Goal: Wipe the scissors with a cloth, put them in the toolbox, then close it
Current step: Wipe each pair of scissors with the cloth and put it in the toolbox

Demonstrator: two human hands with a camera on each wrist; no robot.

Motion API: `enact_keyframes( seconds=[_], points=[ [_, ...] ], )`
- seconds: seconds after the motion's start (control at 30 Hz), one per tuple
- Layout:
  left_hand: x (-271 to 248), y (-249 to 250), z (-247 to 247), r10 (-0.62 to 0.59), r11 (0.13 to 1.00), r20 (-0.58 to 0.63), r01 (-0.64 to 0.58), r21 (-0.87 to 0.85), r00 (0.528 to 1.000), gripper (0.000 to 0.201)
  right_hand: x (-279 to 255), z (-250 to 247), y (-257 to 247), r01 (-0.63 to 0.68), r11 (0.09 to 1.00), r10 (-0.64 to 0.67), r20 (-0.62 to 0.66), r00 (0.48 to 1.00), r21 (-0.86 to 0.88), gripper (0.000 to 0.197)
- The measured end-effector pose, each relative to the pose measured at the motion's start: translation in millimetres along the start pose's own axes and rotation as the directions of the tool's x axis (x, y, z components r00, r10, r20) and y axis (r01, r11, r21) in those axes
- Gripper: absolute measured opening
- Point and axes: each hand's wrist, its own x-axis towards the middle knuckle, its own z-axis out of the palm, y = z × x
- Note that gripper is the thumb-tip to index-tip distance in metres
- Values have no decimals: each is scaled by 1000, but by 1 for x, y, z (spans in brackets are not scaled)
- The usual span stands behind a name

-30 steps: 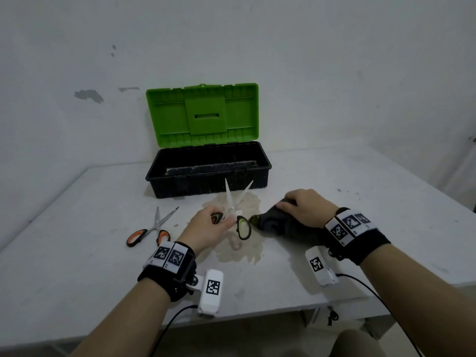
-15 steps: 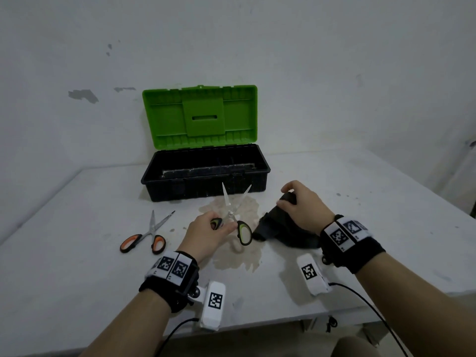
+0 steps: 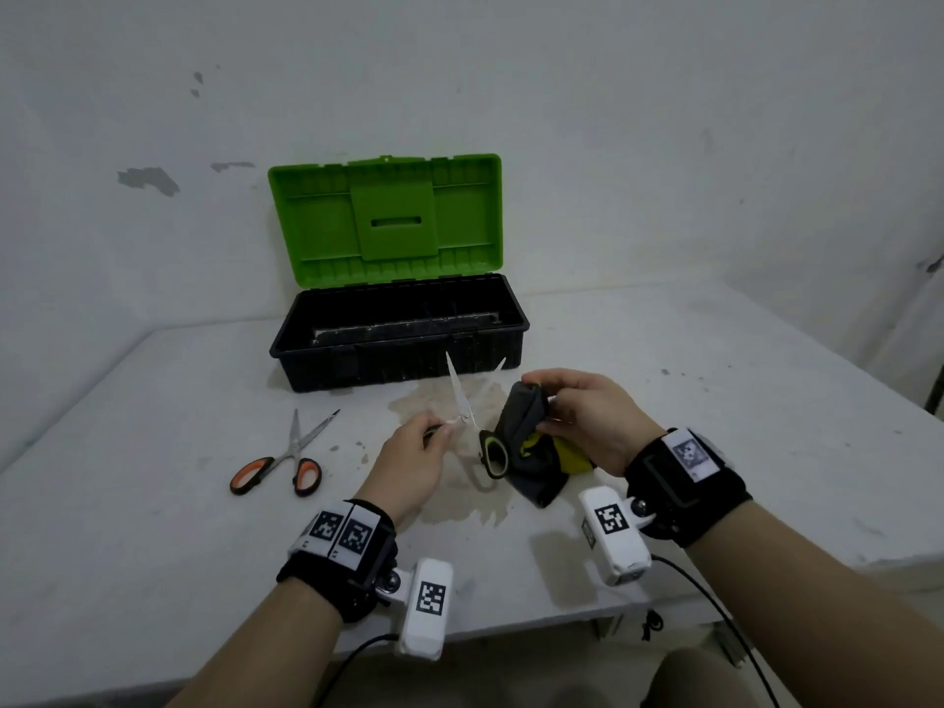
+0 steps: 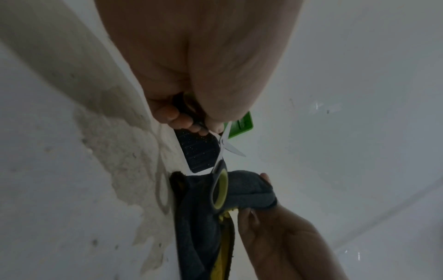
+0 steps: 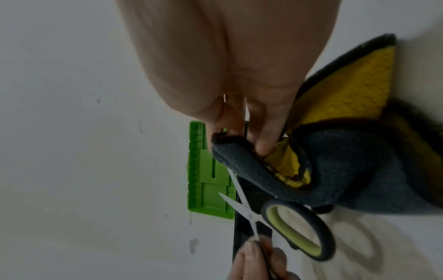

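Observation:
My left hand (image 3: pixel 416 454) grips one handle of the green-and-black scissors (image 3: pixel 462 408), lifted above the table with the blades spread toward the toolbox. The free handle loop (image 5: pixel 299 230) hangs beside the cloth. My right hand (image 3: pixel 587 419) holds the grey-and-yellow cloth (image 3: pixel 531 442) bunched up, just right of the blades. The wrist views show the scissors (image 4: pixel 224 151) and the cloth (image 4: pixel 242 191) close together; whether they touch is unclear. The toolbox (image 3: pixel 398 332), black with a green lid (image 3: pixel 388 222) raised, stands open behind.
A second pair of scissors with orange handles (image 3: pixel 283 459) lies on the white table (image 3: pixel 127 503) at the left. A brownish stain (image 3: pixel 459 498) marks the table under my hands. The wall rises right behind the toolbox.
My right hand has lifted the cloth off the table and brought it up next to the scissors. My left hand has raised the scissors slightly.

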Motion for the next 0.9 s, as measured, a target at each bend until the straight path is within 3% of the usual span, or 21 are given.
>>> enact_keyframes(
  seconds=[0.13, 0.27, 0.4, 0.53, 0.67, 0.77, 0.9],
  points=[
    [0, 1, 5, 26, 1000, 6, -26, 10, 1000, 20, 0, 6, 12, 8, 997, -7, 9, 1000, -77, 34],
    [0, 4, 8, 51, 999, -5, -51, 6, 999, 18, 1, 9, 12, -24, 1000, 25, 40, 999, -12, 26],
    [0, 5, 10, 76, 997, -23, -75, 15, 997, 16, 3, 12, 18, 53, 999, -53, 68, 996, 2, 18],
    [0, 6, 11, 85, 996, -35, -85, 8, 996, 17, 3, 14, 18, 38, 992, -45, 55, 997, 117, 13],
    [0, 5, 13, 103, 995, -45, -102, 15, 994, 16, 5, 13, 24, 63, 996, -70, 107, 992, 62, 15],
    [-1, 6, 16, 133, 991, -43, -133, 16, 990, 15, 5, 17, 24, 94, 996, -94, 31, 995, 1, 14],
    [-4, 9, 20, 169, 986, -52, -169, 1, 984, 14, 10, 22, 26, 118, 989, -126, -92, 988, -87, 34]
  ],
)
